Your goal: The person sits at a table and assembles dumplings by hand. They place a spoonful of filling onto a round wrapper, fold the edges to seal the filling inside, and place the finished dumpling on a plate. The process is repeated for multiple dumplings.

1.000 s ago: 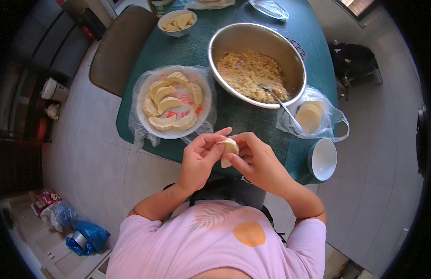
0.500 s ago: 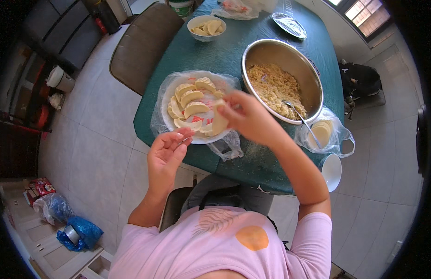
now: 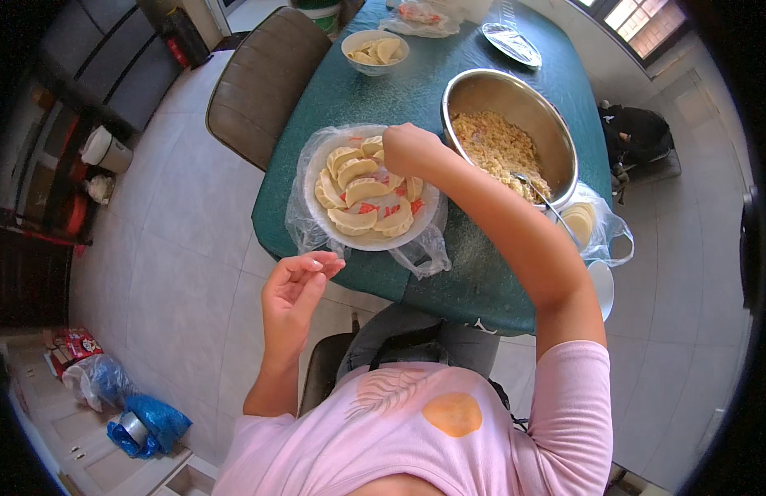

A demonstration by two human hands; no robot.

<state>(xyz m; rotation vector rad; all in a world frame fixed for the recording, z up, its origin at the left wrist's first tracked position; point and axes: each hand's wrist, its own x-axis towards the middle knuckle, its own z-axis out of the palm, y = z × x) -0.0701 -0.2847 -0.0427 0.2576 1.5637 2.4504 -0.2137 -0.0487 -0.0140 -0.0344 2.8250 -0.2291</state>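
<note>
Several plump, pale, crimped, crescent-shaped dumplings (image 3: 366, 191)

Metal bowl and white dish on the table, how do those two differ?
The metal bowl is shiny and uncovered, while the white dish is lined with clear plastic. The metal bowl looks deeper than the white dish. The metal bowl holds loose yellowish filling and a spoon; the white dish holds crescent dumplings. Both are round and stand on the green tabletop.
</note>
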